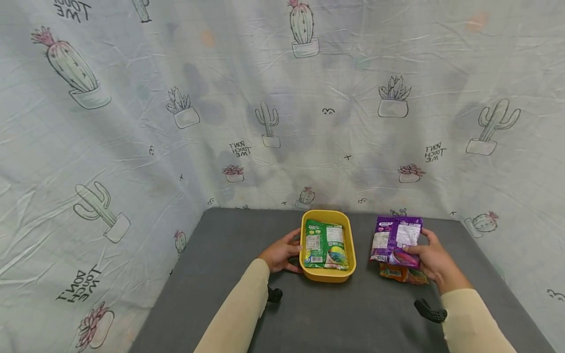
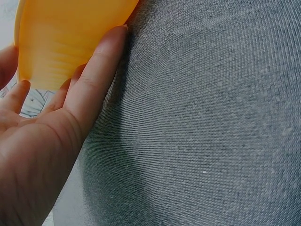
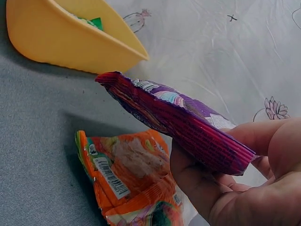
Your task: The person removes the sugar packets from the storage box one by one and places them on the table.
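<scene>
My right hand (image 1: pixel 439 262) pinches a purple snack packet (image 1: pixel 395 242) by its right side, thumb on one face and fingers on the other. In the right wrist view the purple packet (image 3: pixel 183 125) is held tilted above an orange packet (image 3: pixel 134 172), which lies on the table and is partly covered in the head view. My left hand (image 1: pixel 281 252) touches the left side of a yellow plastic bin (image 1: pixel 328 276). Its fingers (image 2: pixel 91 82) lie fairly straight along the bin's outer wall in the left wrist view. Inside the bin lie green packets (image 1: pixel 326 245).
The dark grey table (image 1: pixel 344 318) carries the bin near its back edge. A cactus-print curtain (image 1: pixel 326 127) hangs behind and along both sides. A black strap-like piece (image 1: pixel 430 311) shows at my right wrist.
</scene>
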The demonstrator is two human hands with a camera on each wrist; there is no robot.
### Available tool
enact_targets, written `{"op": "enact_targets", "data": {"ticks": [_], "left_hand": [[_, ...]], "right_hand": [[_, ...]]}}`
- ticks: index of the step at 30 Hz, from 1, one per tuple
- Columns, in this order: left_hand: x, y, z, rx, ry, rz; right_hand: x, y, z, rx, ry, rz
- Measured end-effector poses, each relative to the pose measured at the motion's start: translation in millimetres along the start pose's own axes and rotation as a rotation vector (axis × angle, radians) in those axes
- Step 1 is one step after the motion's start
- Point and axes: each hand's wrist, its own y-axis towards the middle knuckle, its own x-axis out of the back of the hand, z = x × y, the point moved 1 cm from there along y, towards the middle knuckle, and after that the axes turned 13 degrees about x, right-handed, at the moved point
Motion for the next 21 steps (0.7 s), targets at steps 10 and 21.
{"op": "enact_targets", "data": {"ticks": [10, 21], "left_hand": [[-0.3, -0.6, 0.6, 0.001, 0.005, -0.004], [-1.0, -2.3, -1.3, 0.0, -0.002, 0.009]], "right_hand": [[4.5, -2.5, -8.8, -0.023, -0.003, -0.011], [10.9, -3.6, -14.9, -0.066, -0.014, -0.005]]}}
